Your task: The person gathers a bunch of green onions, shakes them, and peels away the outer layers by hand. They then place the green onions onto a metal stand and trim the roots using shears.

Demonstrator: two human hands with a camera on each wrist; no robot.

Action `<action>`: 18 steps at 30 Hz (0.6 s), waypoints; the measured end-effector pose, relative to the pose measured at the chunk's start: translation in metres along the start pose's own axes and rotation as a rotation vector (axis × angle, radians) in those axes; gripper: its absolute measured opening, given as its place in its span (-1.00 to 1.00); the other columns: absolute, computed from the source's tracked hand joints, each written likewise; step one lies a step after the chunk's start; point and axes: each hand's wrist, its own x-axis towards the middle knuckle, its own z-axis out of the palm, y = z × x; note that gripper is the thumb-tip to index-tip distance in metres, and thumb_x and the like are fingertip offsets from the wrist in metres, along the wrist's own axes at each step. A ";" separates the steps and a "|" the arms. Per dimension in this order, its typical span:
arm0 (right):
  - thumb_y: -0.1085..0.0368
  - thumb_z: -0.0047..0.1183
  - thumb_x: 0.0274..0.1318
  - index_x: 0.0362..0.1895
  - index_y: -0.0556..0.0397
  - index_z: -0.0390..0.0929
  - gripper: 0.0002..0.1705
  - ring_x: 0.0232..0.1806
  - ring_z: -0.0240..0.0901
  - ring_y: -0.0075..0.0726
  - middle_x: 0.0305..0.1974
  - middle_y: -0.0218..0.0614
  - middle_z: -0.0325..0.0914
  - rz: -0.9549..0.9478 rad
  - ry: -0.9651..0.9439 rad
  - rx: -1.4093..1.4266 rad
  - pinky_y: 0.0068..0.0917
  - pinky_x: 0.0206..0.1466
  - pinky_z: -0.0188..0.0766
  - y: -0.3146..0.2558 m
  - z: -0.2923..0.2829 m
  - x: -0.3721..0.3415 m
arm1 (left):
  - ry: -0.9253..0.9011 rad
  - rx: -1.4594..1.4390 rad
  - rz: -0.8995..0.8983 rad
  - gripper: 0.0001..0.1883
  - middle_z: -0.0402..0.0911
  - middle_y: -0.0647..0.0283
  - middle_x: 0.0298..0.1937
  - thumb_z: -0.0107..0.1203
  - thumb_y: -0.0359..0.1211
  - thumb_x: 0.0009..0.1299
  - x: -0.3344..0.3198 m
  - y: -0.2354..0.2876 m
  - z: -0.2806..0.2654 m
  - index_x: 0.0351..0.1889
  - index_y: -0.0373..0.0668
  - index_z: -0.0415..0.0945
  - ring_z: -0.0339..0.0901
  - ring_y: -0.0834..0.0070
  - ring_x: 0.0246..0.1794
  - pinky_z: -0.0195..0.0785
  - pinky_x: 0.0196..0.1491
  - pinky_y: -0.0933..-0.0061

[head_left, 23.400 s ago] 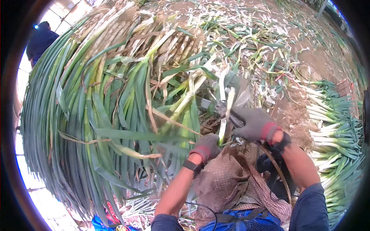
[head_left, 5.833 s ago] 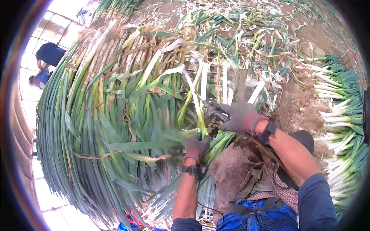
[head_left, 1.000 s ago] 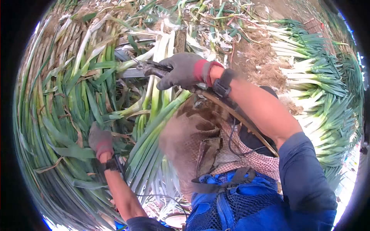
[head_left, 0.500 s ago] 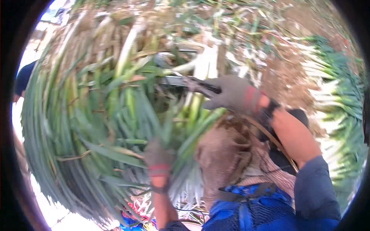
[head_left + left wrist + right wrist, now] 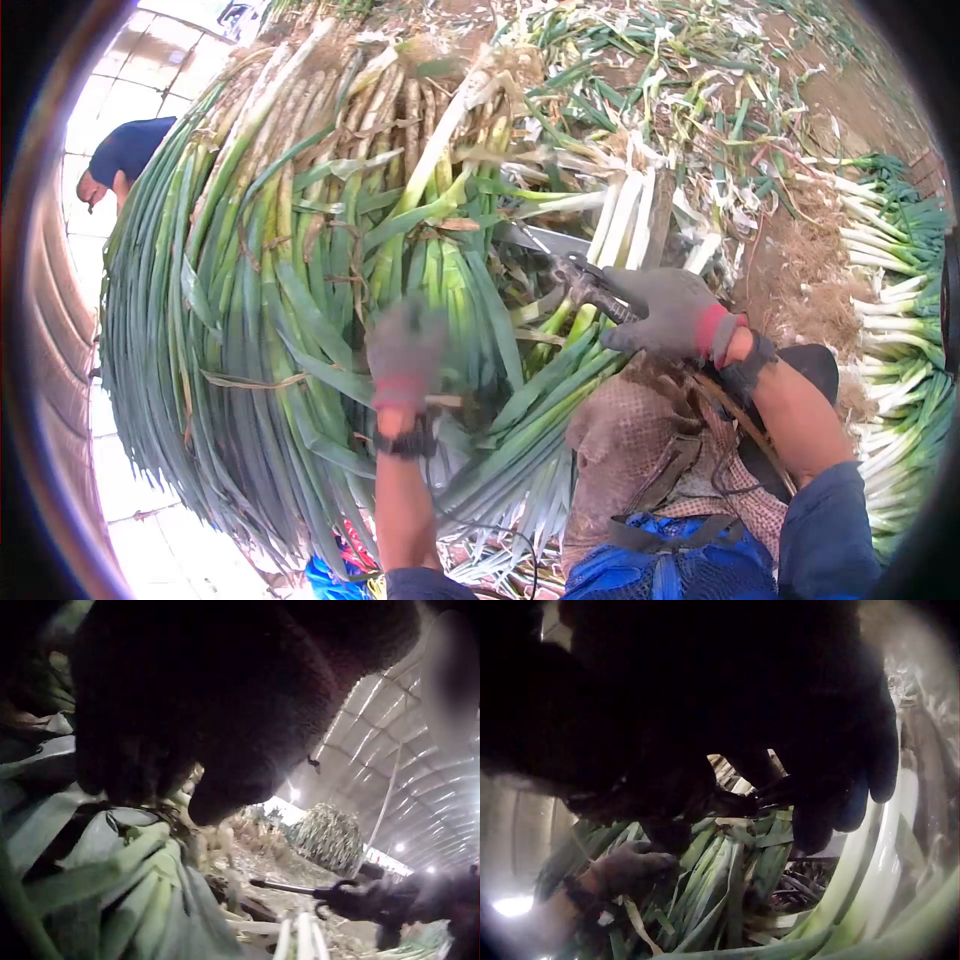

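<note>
My gloved right hand (image 5: 668,312) grips a dark air blow gun (image 5: 600,290), its thin nozzle pointing left across a silvery metal bar (image 5: 545,240). In the left wrist view, the blow gun (image 5: 345,898) shows its trigger and slim tip. My gloved left hand (image 5: 405,350), blurred, is over the leaves of a large heap of unpeeled green onions (image 5: 250,220). The right wrist view shows that left hand (image 5: 630,866) beside the leaves, its fingers loosely extended. Several white-stemmed green onions (image 5: 622,215) lie just beyond my right hand, their leaves sloping toward my lap.
Stripped skins and leaves (image 5: 660,60) cover the ground ahead. A row of white-stemmed green onions (image 5: 895,350) lies at the right, roots (image 5: 810,270) facing me. A brown hose (image 5: 745,420) runs beside my knee. Another person (image 5: 135,150) bends behind the heap.
Earlier my left hand held a green onion stalk before the nozzle; now it is left over the heap. The head view has swung left in the last second. The right hand keeps its blow gun.
</note>
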 end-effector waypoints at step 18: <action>-0.32 0.27 -0.05 0.36 -0.17 0.52 -0.09 -0.01 0.65 0.23 -0.09 0.07 0.71 0.052 -0.081 0.027 0.02 0.11 0.50 -0.010 0.006 -0.016 | -0.008 0.339 -0.143 -0.42 0.72 -0.06 0.10 0.24 0.05 0.34 0.097 -0.017 0.018 0.16 -0.17 0.62 0.66 0.01 0.14 0.48 0.19 0.07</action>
